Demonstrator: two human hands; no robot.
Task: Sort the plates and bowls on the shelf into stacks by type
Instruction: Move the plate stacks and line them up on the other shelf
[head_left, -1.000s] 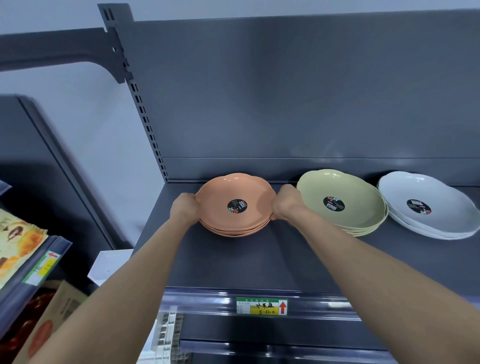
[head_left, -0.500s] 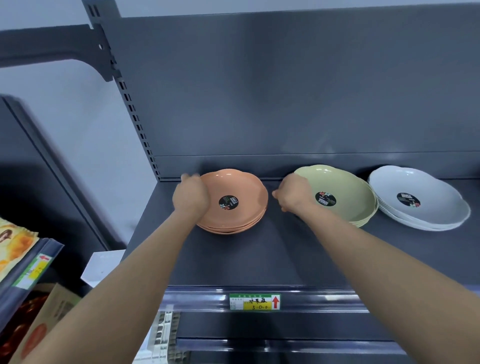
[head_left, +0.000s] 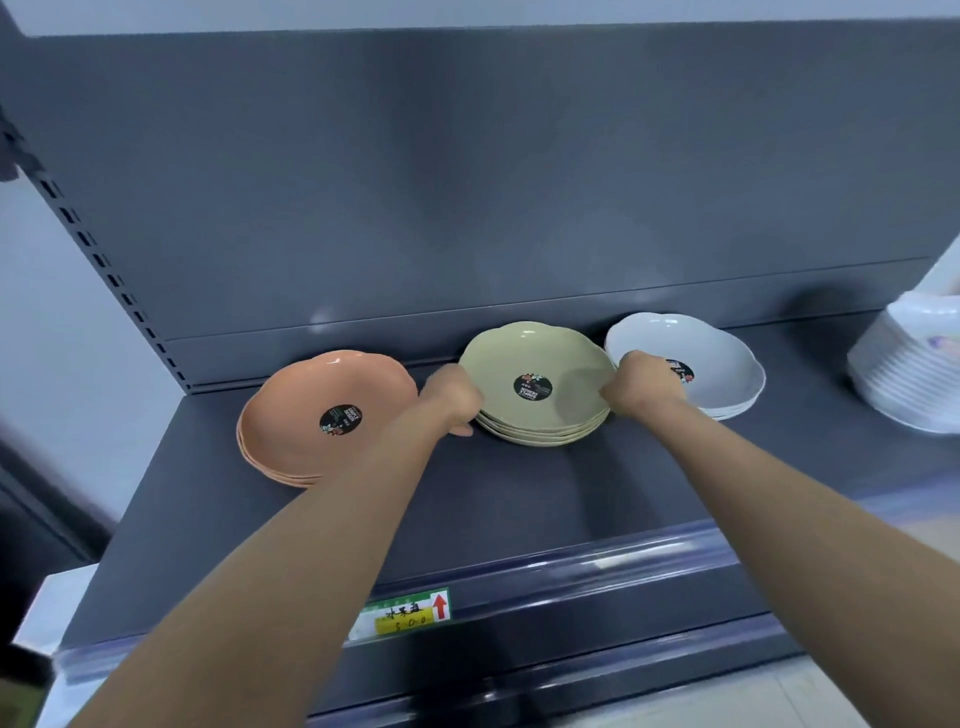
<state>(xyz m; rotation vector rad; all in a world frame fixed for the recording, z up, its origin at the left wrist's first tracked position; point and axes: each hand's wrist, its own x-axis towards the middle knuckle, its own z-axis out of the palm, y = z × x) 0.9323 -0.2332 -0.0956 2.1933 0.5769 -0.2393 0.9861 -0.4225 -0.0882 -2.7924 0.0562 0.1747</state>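
Both hands are at the pale green stack (head_left: 540, 415) of shallow scalloped dishes, which sits in the middle of the dark grey shelf (head_left: 519, 499), close to the back panel (head_left: 467, 182). The left hand (head_left: 453, 401) is curled round the stack's left rim, and the right hand (head_left: 640, 388) is curled round its right rim, so the stack is gripped from both sides. The stack seems to rest on the shelf, though the blur at its base makes that hard to confirm. A round black sticker (head_left: 532, 387) sits in the well of the top green dish.

To the left, just beside the left hand, lies the orange stack (head_left: 311, 421) of the same scalloped shape, with its own black sticker, a little nearer the shelf's front. To the right, the white stack (head_left: 722, 358) stands just behind the right hand. The knuckles overlap its left edge in this view, and whether they touch it cannot be told.

At the far right edge stands a taller pile of white dishes (head_left: 904, 384), well apart from the three coloured stacks. A green and yellow price label (head_left: 405, 613) with a red arrow is fixed to the shelf's front rail. A slotted upright (head_left: 104, 265) runs up the left side.
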